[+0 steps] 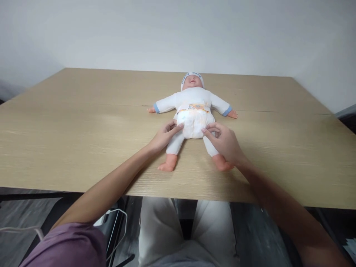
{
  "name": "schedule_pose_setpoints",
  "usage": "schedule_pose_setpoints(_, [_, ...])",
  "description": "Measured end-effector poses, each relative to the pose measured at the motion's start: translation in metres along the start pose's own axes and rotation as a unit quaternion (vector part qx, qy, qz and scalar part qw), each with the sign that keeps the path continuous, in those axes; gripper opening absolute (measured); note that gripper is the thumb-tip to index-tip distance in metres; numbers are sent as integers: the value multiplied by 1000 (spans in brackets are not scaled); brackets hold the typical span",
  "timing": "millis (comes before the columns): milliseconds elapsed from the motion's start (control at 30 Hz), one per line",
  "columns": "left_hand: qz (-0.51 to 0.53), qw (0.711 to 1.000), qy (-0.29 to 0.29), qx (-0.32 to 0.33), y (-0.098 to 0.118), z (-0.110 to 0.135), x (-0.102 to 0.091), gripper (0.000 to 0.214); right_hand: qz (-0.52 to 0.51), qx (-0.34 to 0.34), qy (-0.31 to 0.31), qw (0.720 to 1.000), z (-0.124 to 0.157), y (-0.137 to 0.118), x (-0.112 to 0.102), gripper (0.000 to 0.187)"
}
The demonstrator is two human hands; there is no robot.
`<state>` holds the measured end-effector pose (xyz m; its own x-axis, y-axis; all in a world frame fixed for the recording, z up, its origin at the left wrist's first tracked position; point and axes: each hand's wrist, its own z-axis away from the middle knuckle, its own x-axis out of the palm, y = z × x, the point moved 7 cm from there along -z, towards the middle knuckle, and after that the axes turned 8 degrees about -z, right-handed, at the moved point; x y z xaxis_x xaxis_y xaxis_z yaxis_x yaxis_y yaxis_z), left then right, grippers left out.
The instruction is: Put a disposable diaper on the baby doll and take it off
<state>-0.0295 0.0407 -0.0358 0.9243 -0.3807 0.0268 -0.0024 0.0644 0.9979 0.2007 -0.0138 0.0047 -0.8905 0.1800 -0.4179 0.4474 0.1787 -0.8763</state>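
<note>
A baby doll (193,97) in a white outfit with blue cuffs and a white printed cap lies on its back, feet toward me. Around its hips sits a white diaper (193,124) with a coloured print at the waist. At the diaper's left leg edge, my left hand (167,134) pinches the border between thumb and fingers. My right hand (221,139) does the same at the right leg edge, thumb on top. The fingertips under the edges are partly hidden. Both doll legs are spread, with bare feet near my wrists.
The doll rests on a wide light wooden table (83,148) with a thin seam across it. A pale wall (178,33) stands behind. Below the front edge are my legs in light trousers (161,230), and a white cable (125,222) hangs at the left.
</note>
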Motion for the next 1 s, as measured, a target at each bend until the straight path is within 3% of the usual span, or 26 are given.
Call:
schedule_pose_setpoints(200, [-36,999,-26,29,-1,-3,-1,50,98,-79,-23,992,1,-7,12,26])
schedule_pose_setpoints(400, [-35,999,-11,26,-1,-2,0,54,46,-43,13,998,-2,1,3,24])
schedule_pose_setpoints(633, [-49,997,-8,54,-3,-6,-3,49,54,-111,29,992,-4,-3,-1,18])
schedule_pose_setpoints(833, [-62,995,45,68,-6,-14,-14,58,40,-141,57,988,-12,7,0,22])
schedule_pose_setpoints(1000, [-111,986,83,96,-1,-5,-16,54,23,-140,30,989,-7,11,2,30])
